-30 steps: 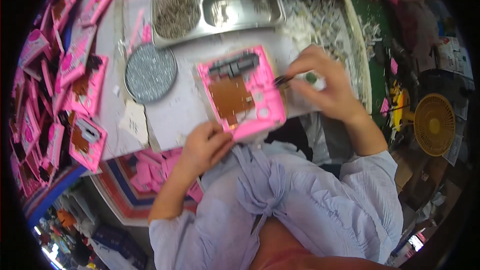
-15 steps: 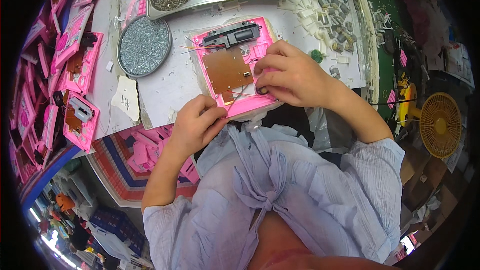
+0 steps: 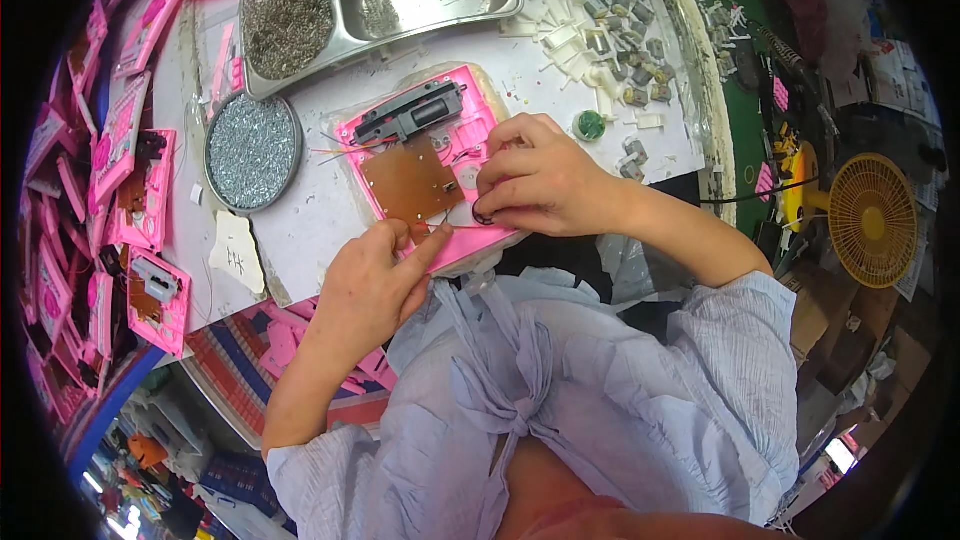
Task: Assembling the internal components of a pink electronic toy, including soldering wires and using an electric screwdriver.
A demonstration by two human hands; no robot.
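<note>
A pink plastic casing (image 3: 468, 90) lies tilted in front of me, its inside facing up. It holds a brown circuit board (image 3: 410, 183) and a long dark grey module (image 3: 410, 112) along its far side. Thin red wires run along its near side. My left hand (image 3: 375, 265) is closed at the near-left corner of the casing, fingertips at its edge and the wires. Over the near-right corner, my right hand (image 3: 545, 180) pinches a small round dark part (image 3: 484, 213), mostly covered by the fingers.
A round dish of small screws (image 3: 252, 150) stands left of the casing. Beyond is a steel tray (image 3: 420, 32) with springs. Small motors with white parts (image 3: 620, 50) lie far right, near a green round container (image 3: 589, 125). Pink casings (image 3: 125, 140) pile up left; a yellow fan (image 3: 870, 220) is right.
The whole view has shifted, so the table things sit further left and lower. My left fingers have moved further in over the casing's near edge. My right hand still pinches the round part.
</note>
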